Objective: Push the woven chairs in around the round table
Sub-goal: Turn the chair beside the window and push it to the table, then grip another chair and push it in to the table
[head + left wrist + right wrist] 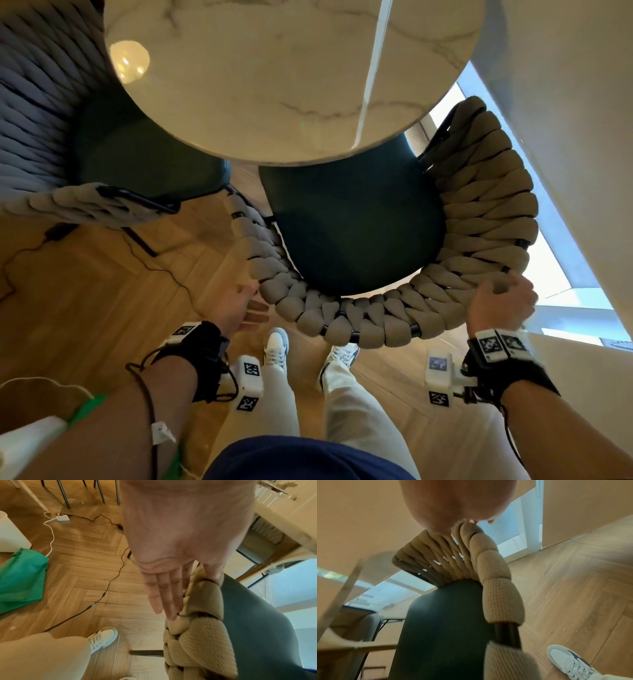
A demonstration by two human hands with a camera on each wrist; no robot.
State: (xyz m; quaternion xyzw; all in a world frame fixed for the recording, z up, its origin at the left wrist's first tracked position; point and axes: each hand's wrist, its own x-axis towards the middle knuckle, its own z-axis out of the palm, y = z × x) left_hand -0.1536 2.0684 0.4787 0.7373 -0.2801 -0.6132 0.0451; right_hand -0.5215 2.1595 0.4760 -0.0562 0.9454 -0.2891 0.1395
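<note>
A round counter (291,78) of pale marble with grey veins is seen from above, smooth and shiny. Right beside it a woven chair (479,219) is placed, with the front of its dark green seat (356,233) tucked under the counter's edge. The chair's curved back is made of thick, puffy tan cords, plaited over a black metal frame. The cords look soft and ribbed in the wrist views.

The right hand (501,301) is closed over the top of the chair back on its right side, with the fingers (513,282) curled round the plaited cords. The left hand (239,303) is held flat and open at the left side of the back, and its straight fingers (164,596) are laid against the cords without gripping.

A second woven chair (37,102), with paler grey cords and a dark green seat, is seen to the left, partly under the counter too.

The floor (85,301) is made of wooden boards in a zigzag pattern, and a thin black cable (109,582) is lying across it.
</note>
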